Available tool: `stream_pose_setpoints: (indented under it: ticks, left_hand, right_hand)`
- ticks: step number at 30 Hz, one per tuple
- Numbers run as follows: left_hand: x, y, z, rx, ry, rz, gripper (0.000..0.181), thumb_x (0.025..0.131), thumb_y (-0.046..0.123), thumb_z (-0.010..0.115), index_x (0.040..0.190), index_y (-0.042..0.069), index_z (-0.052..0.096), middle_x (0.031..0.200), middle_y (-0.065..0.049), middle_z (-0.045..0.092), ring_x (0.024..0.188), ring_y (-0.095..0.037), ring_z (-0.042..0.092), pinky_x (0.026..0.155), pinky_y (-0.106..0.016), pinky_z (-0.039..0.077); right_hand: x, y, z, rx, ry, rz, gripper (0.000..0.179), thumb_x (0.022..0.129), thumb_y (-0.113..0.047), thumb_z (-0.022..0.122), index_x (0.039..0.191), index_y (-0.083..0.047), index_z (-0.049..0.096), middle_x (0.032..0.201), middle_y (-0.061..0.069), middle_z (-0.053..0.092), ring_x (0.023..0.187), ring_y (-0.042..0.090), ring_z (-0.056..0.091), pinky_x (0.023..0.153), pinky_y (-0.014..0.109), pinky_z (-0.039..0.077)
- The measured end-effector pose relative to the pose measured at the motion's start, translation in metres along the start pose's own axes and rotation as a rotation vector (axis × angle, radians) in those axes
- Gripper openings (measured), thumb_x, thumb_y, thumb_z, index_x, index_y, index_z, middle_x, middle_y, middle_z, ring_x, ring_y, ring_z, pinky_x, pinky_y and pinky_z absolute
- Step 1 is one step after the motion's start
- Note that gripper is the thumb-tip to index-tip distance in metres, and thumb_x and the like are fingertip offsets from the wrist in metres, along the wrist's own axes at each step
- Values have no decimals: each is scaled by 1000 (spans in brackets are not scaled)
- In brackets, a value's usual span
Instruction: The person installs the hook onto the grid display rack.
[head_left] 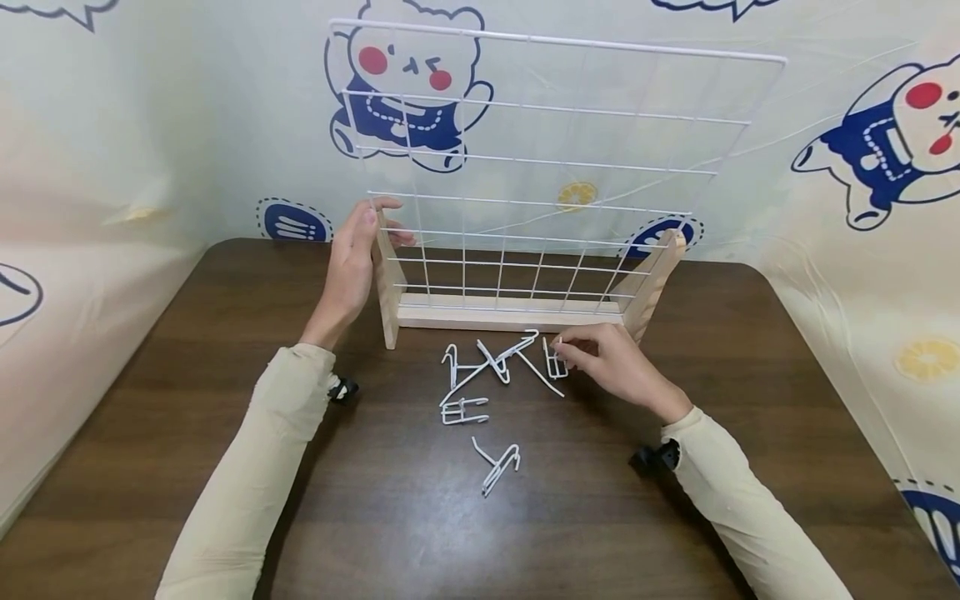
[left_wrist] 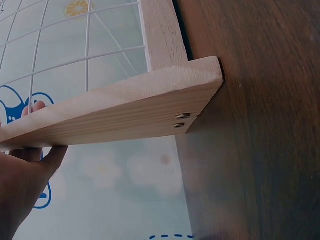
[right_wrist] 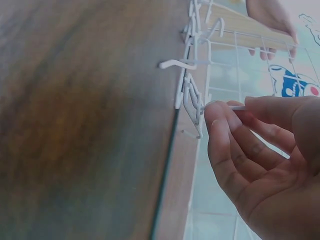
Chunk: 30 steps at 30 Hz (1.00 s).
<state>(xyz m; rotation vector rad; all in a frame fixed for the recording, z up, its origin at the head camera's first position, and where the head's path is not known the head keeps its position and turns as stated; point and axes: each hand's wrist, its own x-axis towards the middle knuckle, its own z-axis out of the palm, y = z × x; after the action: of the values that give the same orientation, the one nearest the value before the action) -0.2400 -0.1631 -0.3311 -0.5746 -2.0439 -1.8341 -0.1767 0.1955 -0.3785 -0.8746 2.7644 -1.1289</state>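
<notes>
A white wire grid rack with a wooden base (head_left: 510, 318) stands on the brown table. My left hand (head_left: 351, 262) grips its left wooden side panel (head_left: 386, 287); in the left wrist view, fingers show on both sides of that panel (left_wrist: 125, 112). At the rack's front right, my right hand (head_left: 611, 364) pinches a white wire hook (head_left: 556, 367) between thumb and fingers. The right wrist view has this hook (right_wrist: 192, 102) at the fingertips, its thin prong between them. Several similar hooks lie to its left, some overlapping, including a hook (head_left: 453, 367) near the rack's left front.
Closer to me, two more hooks lie apart: one flat hook (head_left: 463, 412) and one angled hook (head_left: 499, 468). The rack's right side panel (head_left: 656, 279) stands behind my right hand. A patterned cloth (head_left: 247, 167) hangs around the table (head_left: 360, 517).
</notes>
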Motion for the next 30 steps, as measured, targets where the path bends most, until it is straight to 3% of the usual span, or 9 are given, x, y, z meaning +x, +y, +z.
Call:
stream_pose_setpoints:
  ticks: [3,13,23,30]
  left_hand:
    - [-1,7,3,3,-7,1,43,109,23,28,135,-2,52,110,-36,61,103,-51,60,99,-57,43]
    - [0,-18,-4,13,-3,4,45,109,32,29,138,9,54,110,-25,65,101,-37,66,98,-48,47]
    - [0,-20,-5,-1,11,-1,44,109,32,30,138,11,54,110,-28,65,101,-40,65,98,-48,47]
    - [5,-20,-3,-6,12,23,43,109,30,30,138,9,55,108,-30,64,100,-40,65,98,-48,47]
  right_hand:
    - [-1,-1,-4,2,21,3,15,99,-15,63,98,-7,75,76,2,69,71,15,62,66,31,51]
    - [-4,-6,-18,-22,89,10,15,99,-19,63,95,-12,76,79,2,70,73,15,62,66,30,50]
    - [-8,-14,-32,-4,134,-11,14,98,-17,65,102,-8,76,84,0,72,73,18,65,65,30,54]
    - [-14,-23,-44,-25,190,0,15,97,-16,67,106,-8,76,94,1,74,75,13,67,69,20,53]
